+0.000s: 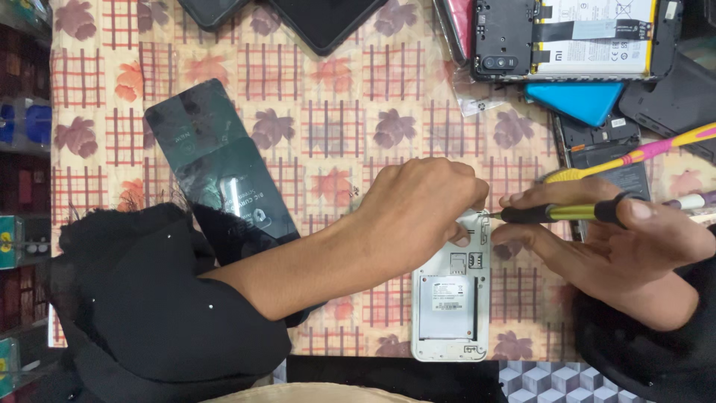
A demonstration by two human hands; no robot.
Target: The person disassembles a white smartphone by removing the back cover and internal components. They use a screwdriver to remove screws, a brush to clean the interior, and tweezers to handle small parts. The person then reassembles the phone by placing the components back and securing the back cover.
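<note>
White phone (450, 307) lies under left hand (418, 209)'s closed grip; right hand (611, 239) clasps screwdriver (559, 213).

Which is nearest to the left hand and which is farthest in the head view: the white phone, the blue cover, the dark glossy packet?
1. White phone, under the left hand, touching it.
2. Dark glossy packet, away to the left, beside the forearm.
3. Blue cover, up at the right, past the screwdriver.

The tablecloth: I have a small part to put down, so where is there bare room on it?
Bare tablecloth lies between the dark glossy panel and the left hand, and below the forearm left of the white phone. The upper right is crowded: an opened phone, a blue piece, the right hand with a screwdriver.
</note>
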